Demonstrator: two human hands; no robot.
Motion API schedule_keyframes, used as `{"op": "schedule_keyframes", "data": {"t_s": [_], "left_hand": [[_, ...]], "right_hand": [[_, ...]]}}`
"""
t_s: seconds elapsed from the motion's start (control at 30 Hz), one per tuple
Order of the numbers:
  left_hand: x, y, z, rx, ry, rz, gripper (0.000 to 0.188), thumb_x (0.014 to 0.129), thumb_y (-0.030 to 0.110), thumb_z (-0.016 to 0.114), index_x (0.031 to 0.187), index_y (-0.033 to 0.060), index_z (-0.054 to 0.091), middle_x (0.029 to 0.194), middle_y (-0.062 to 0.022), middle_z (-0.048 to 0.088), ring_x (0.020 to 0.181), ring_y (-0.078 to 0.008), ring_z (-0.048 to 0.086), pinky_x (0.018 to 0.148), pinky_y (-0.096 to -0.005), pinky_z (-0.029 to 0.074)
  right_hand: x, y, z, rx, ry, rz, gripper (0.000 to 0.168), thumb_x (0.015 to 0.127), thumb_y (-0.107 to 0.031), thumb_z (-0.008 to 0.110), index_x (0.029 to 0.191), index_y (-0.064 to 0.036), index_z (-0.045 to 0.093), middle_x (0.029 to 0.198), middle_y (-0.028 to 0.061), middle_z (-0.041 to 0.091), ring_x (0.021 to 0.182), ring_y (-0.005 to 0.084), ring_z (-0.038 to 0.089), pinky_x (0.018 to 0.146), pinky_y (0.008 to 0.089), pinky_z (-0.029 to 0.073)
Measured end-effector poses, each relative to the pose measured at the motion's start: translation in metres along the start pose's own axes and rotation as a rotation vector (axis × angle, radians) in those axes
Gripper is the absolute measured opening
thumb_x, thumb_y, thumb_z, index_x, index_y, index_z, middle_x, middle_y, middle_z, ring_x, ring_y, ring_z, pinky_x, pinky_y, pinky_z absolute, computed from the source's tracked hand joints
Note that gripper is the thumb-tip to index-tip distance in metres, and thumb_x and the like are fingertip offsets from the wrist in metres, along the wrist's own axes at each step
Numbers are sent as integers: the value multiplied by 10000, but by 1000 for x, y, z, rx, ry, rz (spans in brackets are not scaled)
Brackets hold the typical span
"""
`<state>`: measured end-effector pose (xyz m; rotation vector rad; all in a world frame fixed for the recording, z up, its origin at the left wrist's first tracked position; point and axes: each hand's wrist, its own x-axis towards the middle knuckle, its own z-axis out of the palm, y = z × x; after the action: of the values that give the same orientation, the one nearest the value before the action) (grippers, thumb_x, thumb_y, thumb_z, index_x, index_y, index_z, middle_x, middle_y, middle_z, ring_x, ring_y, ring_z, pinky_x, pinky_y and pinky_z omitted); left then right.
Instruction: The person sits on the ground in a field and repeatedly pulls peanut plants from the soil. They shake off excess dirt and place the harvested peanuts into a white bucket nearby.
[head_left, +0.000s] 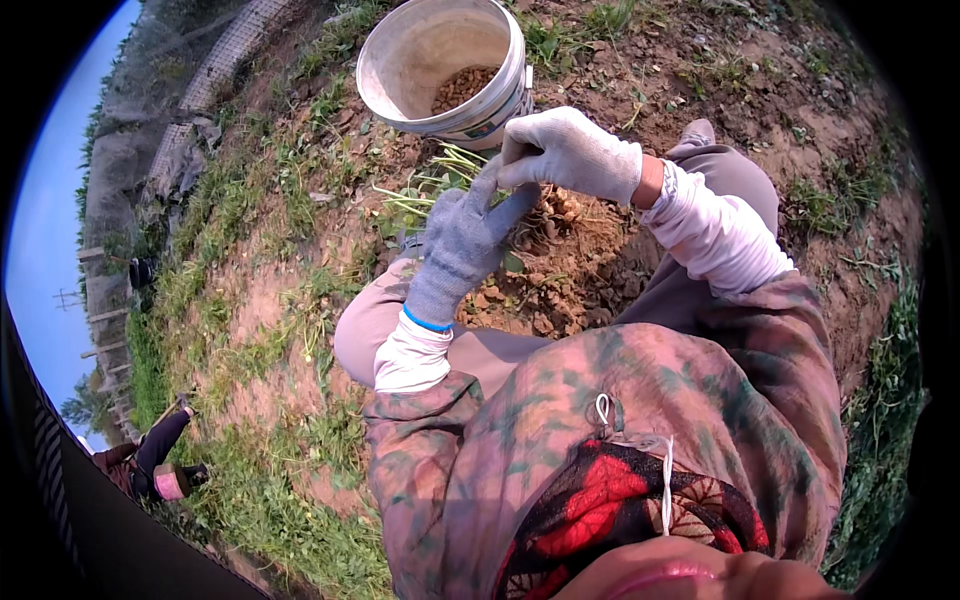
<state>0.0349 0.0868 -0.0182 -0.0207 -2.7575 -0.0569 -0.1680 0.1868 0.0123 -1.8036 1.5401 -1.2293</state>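
Observation:
Both hands are gloved and meet just in front of the bucket. My left hand (469, 232), in a grey-blue knit glove, has its fingers pointing up at the other hand; whether it grips anything is not visible. My right hand (574, 154), in a whitish glove, has thumb and fingertips pinched together at the left fingertips; any small thing between them is hidden. Below the hands lie peanut plants, their green stems (405, 201) to the left and their roots with pods (559, 214) on loose soil. A white plastic bucket (491, 112) stands tilted beyond, with peanuts (465, 86) inside.
My bent legs frame the dug soil (577, 277). Weeds and cut greenery (322, 442) cover the ground to the left. Farther off, a person (161, 450) with a long-handled tool is near a pink container (171, 482). A mesh fence (217, 67) runs at the upper left.

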Motion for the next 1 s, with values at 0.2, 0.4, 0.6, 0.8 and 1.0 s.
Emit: {"op": "schedule_keyframes", "data": {"t_s": [0.2,0.4,0.6,0.8,1.0], "left_hand": [[-1,5,31,31,-116,78,311,788,114,637,1097,139,642,888,-40,602,801,-242,638,660,-389,462],[-11,9,32,220,-195,182,295,793,131,631,1087,117,651,981,-34,643,870,-201,644,748,-379,488],[-10,5,4,319,36,287,372,784,154,667,1150,104,628,1128,-82,636,975,-258,630,901,-419,508],[-13,7,-11,325,177,250,355,805,163,687,1154,127,632,1143,-52,645,1019,-258,633,922,-431,506],[-14,6,-15,244,236,218,340,805,167,698,1139,146,638,1130,-44,654,1022,-238,639,903,-422,513]], "right_hand": [[1,6,6,-166,249,-179,185,799,-110,793,856,-13,646,759,105,676,711,194,678,642,325,529],[1,15,-59,730,361,271,292,1031,-313,557,1098,-39,630,892,0,604,782,94,634,814,273,565],[-13,48,-53,1423,136,574,393,1018,-368,563,1003,21,615,792,-1,556,693,119,586,621,254,563],[-37,49,-48,602,55,610,310,960,-329,662,1111,-60,686,773,-61,573,626,8,490,524,169,403],[-42,37,-50,327,-256,292,476,853,-130,747,1309,-57,634,1168,49,699,1054,140,618,969,302,482]]}}
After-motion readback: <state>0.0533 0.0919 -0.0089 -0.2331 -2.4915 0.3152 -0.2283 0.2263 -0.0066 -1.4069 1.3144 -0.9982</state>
